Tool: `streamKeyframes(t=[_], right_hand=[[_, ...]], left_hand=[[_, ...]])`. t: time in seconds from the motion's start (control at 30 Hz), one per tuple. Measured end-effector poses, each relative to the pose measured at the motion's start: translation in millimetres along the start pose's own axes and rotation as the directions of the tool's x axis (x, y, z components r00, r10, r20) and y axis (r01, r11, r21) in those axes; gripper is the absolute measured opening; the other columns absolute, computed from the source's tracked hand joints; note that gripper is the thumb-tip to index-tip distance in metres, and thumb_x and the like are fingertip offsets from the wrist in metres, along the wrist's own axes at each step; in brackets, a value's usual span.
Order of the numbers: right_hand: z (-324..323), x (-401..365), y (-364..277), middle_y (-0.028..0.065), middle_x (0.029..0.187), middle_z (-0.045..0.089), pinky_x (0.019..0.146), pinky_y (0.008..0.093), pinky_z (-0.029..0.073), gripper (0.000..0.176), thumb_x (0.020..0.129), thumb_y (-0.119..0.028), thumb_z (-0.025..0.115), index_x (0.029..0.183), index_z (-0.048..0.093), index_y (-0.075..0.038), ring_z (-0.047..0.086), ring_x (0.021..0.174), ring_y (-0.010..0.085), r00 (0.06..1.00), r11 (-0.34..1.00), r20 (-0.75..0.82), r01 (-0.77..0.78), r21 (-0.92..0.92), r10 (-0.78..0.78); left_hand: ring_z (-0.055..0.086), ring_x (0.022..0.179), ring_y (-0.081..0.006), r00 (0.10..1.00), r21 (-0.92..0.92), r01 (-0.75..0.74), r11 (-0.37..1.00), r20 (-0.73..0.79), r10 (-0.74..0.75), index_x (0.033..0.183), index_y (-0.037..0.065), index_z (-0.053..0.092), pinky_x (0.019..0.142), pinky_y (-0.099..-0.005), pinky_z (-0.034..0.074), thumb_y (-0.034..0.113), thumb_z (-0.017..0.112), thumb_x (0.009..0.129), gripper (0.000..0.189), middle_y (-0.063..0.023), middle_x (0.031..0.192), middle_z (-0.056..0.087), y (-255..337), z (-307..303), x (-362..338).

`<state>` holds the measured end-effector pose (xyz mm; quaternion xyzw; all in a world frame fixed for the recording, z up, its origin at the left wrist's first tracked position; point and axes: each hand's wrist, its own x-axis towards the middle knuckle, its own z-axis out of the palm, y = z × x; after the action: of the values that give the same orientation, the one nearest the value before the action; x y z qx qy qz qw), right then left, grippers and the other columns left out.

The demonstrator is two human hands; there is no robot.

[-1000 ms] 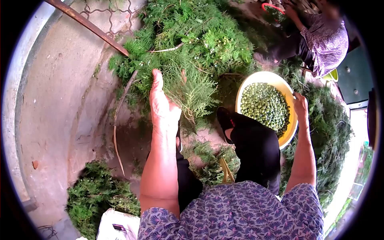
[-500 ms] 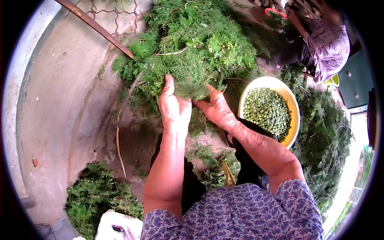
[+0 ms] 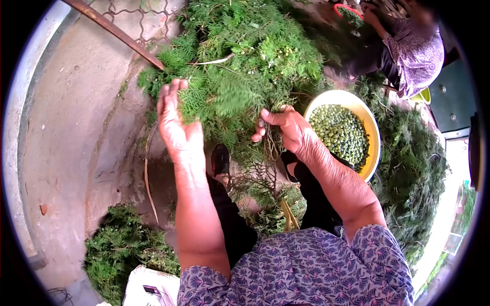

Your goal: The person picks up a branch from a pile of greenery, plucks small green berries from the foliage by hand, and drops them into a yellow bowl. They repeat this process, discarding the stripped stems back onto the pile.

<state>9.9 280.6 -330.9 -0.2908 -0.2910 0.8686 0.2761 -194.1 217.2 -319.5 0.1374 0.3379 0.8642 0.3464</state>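
Note:
My left hand [image 3: 178,120] is open, its fingers stretched upward against green leaf tips. My right hand [image 3: 293,130] is closed around the thin brown stems of a leafy conifer branch [image 3: 237,94], whose foliage fans out to the left between both hands and is partly blurred. Behind the branch lies a large heap of conifer cuttings [image 3: 286,46]. Close to my right wrist stands a yellow tub [image 3: 376,132] with many small green cones [image 3: 337,135] in it.
More cuttings lie in a pile [image 3: 413,173] at right and a smaller pile [image 3: 122,250] at lower left, beside a white sack [image 3: 148,285]. A wooden bar [image 3: 115,30] slants at upper left. Another person [image 3: 416,56] sits at upper right near a red-rimmed container [image 3: 349,11].
My hands have moved apart: the left went left and slightly up, the right a little to the right. The branch is now spread between them, and a dark shoe shows below.

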Motion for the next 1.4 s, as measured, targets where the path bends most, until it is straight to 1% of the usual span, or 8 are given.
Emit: streamKeyframes(t=[0.43, 0.63, 0.7, 0.77, 0.87, 1.0, 1.2, 1.4], right_hand=[[-26.3, 20.1, -27.5, 0.012, 0.077, 0.054, 0.066, 0.0401, 0.053, 0.015, 0.091, -0.012, 0.048, 0.089, 0.05, 0.002, 0.055, 0.068, 0.0235, 0.996, 0.939, -0.03, 0.087, 0.334, -0.082], [-22.1, 20.3, -35.8, 0.0139, 0.078, 0.054, 0.072, 0.0433, 0.051, 0.025, 0.093, -0.019, 0.043, 0.092, 0.046, 0.006, 0.057, 0.078, 0.0305, 0.985, 0.921, -0.093, 0.167, 0.352, -0.143], [-18.5, 18.0, -45.5, 0.0166, 0.079, 0.053, 0.082, 0.0479, 0.047, 0.025, 0.093, -0.021, 0.041, 0.089, 0.044, 0.003, 0.057, 0.089, 0.0366, 0.951, 0.896, -0.208, 0.288, 0.338, -0.227], [-42.6, 32.1, -48.6, 0.0167, 0.08, 0.053, 0.085, 0.0496, 0.045, 0.025, 0.094, -0.022, 0.039, 0.087, 0.043, 0.002, 0.055, 0.088, 0.0366, 0.943, 0.819, -0.151, 0.331, 0.468, -0.295], [-56.4, 37.0, -55.8, 0.0164, 0.084, 0.051, 0.09, 0.0494, 0.043, 0.026, 0.093, -0.023, 0.039, 0.088, 0.042, 0.003, 0.053, 0.084, 0.0336, 0.876, 0.716, -0.188, 0.473, 0.514, -0.444], [-48.3, 27.0, -59.1, 0.0162, 0.084, 0.051, 0.096, 0.05, 0.041, 0.024, 0.093, -0.021, 0.04, 0.092, 0.041, 0.003, 0.053, 0.085, 0.0316, 0.848, 0.661, -0.234, 0.52, 0.541, -0.476], [-41.8, 27.3, -50.5, 0.0169, 0.086, 0.053, 0.094, 0.0494, 0.041, 0.027, 0.094, -0.023, 0.038, 0.092, 0.042, 0.004, 0.054, 0.094, 0.0354, 0.886, 0.766, -0.258, 0.463, 0.446, -0.386], [-24.3, 18.2, -49.9, 0.0228, 0.103, 0.059, 0.092, 0.0412, 0.043, 0.03, 0.094, -0.022, 0.039, 0.101, 0.047, 0.006, 0.057, 0.099, 0.0319, 0.926, 0.902, -0.206, 0.362, 0.237, -0.317]], left_hand=[[0.058, 0.083, -0.0164, 0.685, 0.593, 0.498, 0.633, 0.179, -0.706, 0.106, 0.001, 0.052, 0.084, -0.0347, 0.045, 0.034, 0.058, 0.085, 0.04, -0.0091, 0.099, 0.058, -42.8, 31.5, -57.2], [0.055, 0.1, -0.0311, 0.711, 0.882, 0.045, 0.469, 0.301, -0.635, 0.129, -0.001, 0.032, 0.083, -0.0378, 0.047, 0.031, 0.081, 0.059, 0.091, -0.023, 0.109, 0.055, -52.2, 39.4, -72.5], [0.056, 0.096, -0.0307, 0.764, 0.778, -0.624, 0.075, 0.627, -0.152, 0.124, 0.0, 0.038, 0.082, -0.0373, 0.047, 0.029, 0.082, 0.056, 0.086, -0.0212, 0.104, 0.057, -64.3, 35.4, -69.7], [0.059, 0.094, -0.0209, 0.676, 0.669, -0.735, 0.11, 0.71, 0.198, 0.108, -0.001, 0.055, 0.074, -0.0296, 0.051, 0.01, 0.073, 0.07, 0.044, -0.0146, 0.102, 0.058, -46.3, 51.1, -73.2], [0.059, 0.05, -0.0111, 0.752, 0.675, -0.42, 0.607, 0.633, -0.184, 0.084, -0.002, 0.064, 0.045, -0.0209, 0.048, 0.009, 0.062, 0.082, 0.011, -0.0055, 0.063, 0.062, -40.0, 47.6, -90.5], [0.062, 0.087, -0.0245, 0.711, 0.599, 0.494, 0.63, 0.139, -0.689, 0.116, -0.007, 0.045, 0.077, -0.0353, 0.051, 0.036, 0.054, 0.087, 0.052, -0.0184, 0.1, 0.061, -64.8, 32.2, -92.8], [0.054, 0.104, -0.0301, 0.85, -0.068, 0.522, 0.85, 0.114, -0.514, 0.112, 0.0, 0.047, 0.09, -0.0431, 0.046, 0.027, 0.056, 0.086, 0.038, -0.0166, 0.111, 0.054, -65.6, 36.1, -73.5], [0.059, 0.09, -0.0239, 0.919, -0.028, 0.389, 0.921, 0.076, -0.386, 0.103, -0.004, 0.052, 0.089, -0.0419, 0.047, 0.021, 0.053, 0.089, 0.029, -0.012, 0.097, 0.059, -52.3, 37.5, -59.8]])
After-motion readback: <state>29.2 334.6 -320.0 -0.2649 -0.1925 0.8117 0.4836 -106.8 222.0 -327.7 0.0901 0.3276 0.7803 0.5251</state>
